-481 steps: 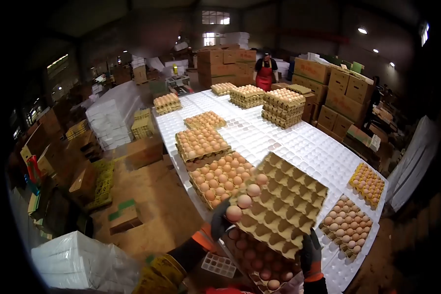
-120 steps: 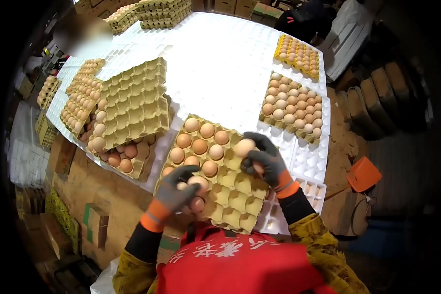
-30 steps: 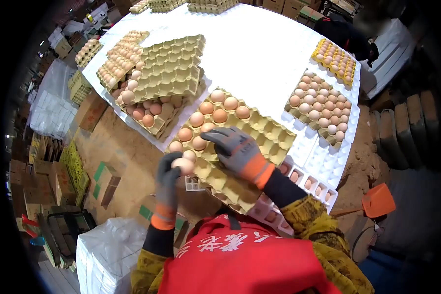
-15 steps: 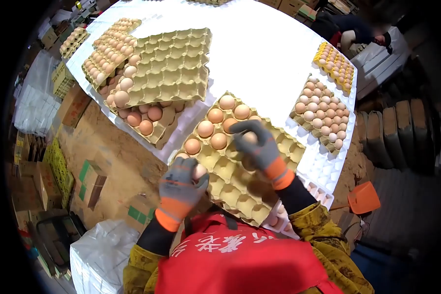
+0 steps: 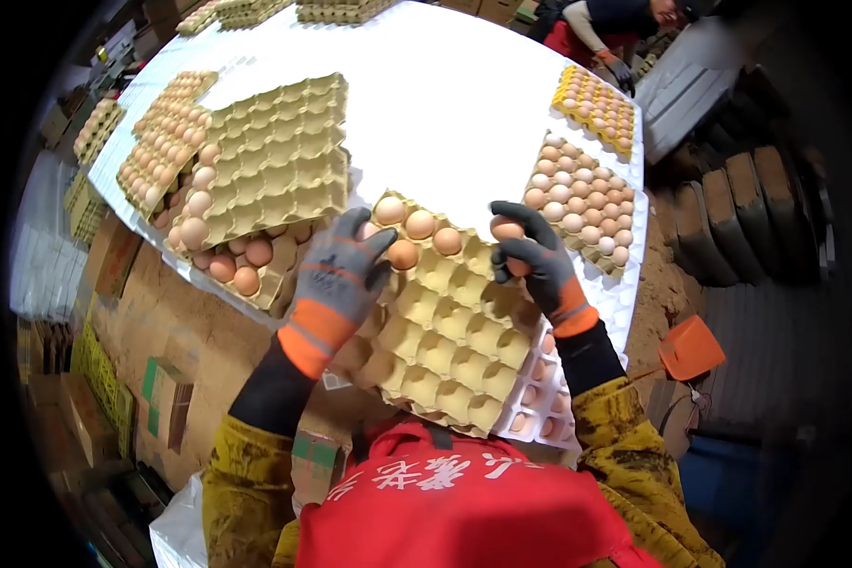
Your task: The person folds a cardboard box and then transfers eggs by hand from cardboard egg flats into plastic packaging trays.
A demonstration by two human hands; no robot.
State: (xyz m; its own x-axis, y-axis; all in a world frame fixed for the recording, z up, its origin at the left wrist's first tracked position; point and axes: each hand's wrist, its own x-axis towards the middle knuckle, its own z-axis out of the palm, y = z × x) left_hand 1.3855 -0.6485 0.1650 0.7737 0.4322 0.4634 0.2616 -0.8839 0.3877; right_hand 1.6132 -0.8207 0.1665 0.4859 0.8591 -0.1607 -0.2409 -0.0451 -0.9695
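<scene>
Left hand curls round an egg at the left edge of the tray; right hand clasps two eggs at its right — fewer seated than before, most cups bare.

My left hand, in a grey knit glove, reaches up and forward with its back facing me. Its fingers are bent and parted, the thumb lying below the index finger; the hand's back hides part of the palm side. A bright orange ribbed cuff circles the left wrist. My right hand, gloved alike, is level with the left and apart from it. Its fingers point inward, curled in a closed grip, and its orange cuff sits below. Both forearms slant forward from my sides, each in a tight black undersleeve and a stained mustard-yellow fabric sleeve. A red cloth front with white lettering covers my torso.
</scene>
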